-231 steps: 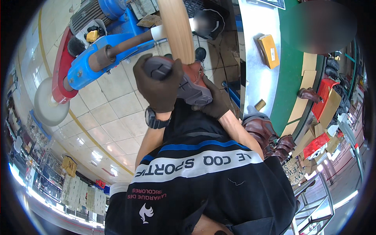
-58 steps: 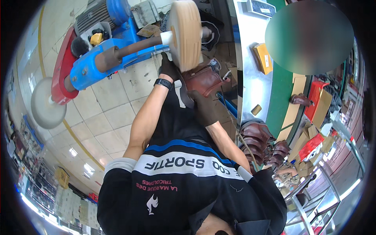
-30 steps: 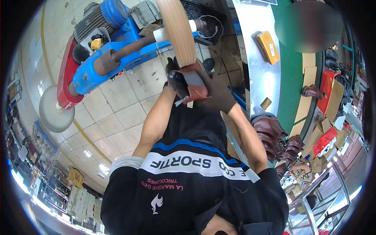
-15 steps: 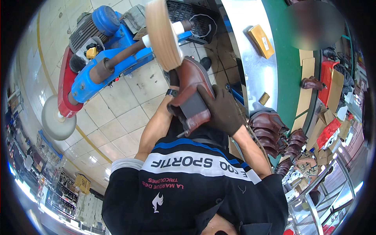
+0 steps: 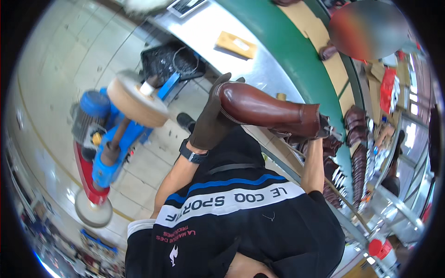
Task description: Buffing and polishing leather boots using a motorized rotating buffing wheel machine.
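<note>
Your 2 gloved hands, left hand [image 5: 211, 118] and right hand [image 5: 320, 127], grip the brown boot [image 5: 269, 109] clear of the buffing wheel [image 5: 136, 102]; you are likely inspecting the polish; next, pick the dull patch.

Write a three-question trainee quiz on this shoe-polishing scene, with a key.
1. True or false: the brown boot is pressed against the buffing wheel.
2. Which hand cups the boot's toe? A) the gloved left hand B) the right hand C) neither
3. Fill in: the buffing machine's body is mostly ____ in colour.

Key: 1 false, the boot is held up apart from the wheel; 2 A; 3 blue.
</note>
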`<act>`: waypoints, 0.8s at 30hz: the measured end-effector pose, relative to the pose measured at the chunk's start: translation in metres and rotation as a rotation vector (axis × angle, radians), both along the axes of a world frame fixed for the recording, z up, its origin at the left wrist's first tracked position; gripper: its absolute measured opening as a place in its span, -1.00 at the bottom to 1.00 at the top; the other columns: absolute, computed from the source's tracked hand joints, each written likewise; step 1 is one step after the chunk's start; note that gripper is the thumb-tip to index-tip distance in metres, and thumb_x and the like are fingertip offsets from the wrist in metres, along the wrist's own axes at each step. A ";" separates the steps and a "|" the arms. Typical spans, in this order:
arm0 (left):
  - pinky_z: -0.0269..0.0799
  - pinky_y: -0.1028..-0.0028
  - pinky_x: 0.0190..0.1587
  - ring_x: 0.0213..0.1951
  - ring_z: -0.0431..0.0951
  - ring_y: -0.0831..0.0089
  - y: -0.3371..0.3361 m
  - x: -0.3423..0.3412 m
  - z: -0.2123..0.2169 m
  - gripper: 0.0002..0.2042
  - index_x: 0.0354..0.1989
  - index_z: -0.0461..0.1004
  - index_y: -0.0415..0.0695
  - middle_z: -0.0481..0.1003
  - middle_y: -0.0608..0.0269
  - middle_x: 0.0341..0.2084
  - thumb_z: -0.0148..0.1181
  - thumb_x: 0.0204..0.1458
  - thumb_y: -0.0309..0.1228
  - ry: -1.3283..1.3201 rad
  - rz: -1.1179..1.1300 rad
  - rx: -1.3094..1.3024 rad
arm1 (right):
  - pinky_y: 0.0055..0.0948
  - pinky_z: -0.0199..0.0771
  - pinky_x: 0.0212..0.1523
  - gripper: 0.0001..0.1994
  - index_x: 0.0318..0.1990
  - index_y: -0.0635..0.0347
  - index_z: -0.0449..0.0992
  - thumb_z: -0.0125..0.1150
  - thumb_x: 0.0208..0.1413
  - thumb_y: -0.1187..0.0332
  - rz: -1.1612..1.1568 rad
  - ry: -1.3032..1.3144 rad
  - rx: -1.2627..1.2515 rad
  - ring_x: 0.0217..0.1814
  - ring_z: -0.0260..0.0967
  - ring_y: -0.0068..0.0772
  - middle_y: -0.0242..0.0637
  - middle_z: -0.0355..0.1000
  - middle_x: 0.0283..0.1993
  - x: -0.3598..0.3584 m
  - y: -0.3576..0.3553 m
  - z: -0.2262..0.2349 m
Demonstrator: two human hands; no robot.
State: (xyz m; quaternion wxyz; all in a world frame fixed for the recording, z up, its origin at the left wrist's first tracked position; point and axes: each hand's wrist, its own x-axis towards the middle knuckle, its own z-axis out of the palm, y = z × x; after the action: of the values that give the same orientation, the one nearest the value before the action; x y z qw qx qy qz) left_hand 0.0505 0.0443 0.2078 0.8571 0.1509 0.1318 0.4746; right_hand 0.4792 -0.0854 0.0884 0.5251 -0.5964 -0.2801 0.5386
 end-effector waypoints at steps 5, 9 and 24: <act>0.19 0.06 0.16 0.23 0.09 0.11 0.027 0.028 0.037 -0.39 0.28 -0.12 -0.07 0.03 -0.01 0.22 -0.25 0.16 0.03 0.373 -0.203 0.225 | -0.30 0.29 0.08 -0.66 -0.05 0.18 0.38 0.13 -0.04 0.41 0.280 -0.552 -0.021 0.02 0.30 -0.28 -0.20 0.35 0.02 -0.049 0.044 0.125; 0.16 0.05 0.18 0.24 0.08 0.10 0.052 0.056 0.050 -0.37 0.29 -0.11 -0.12 0.05 -0.06 0.22 -0.43 0.17 0.07 -0.227 -0.273 -0.086 | -0.30 0.30 0.08 -0.49 0.00 0.23 0.36 0.28 -0.24 0.57 0.439 -0.569 0.365 0.11 0.28 -0.20 -0.06 0.28 0.11 -0.110 0.096 0.210; 0.41 0.38 -0.06 -0.07 0.47 0.25 0.115 0.200 0.013 -0.31 0.01 0.28 -0.34 0.37 -0.02 -0.01 0.46 -0.36 -0.42 1.025 0.032 0.883 | -0.38 0.26 0.10 -0.42 0.15 0.25 0.17 0.24 -0.07 0.44 -0.477 -0.528 0.365 0.07 0.26 -0.37 -0.21 0.26 0.09 -0.039 0.147 0.083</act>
State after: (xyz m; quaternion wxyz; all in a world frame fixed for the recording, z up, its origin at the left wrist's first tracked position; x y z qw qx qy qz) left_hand 0.2501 0.1595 0.2204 0.5370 0.6911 0.3175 0.3650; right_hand 0.4402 0.0618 0.1712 0.6426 -0.6596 -0.3501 0.1714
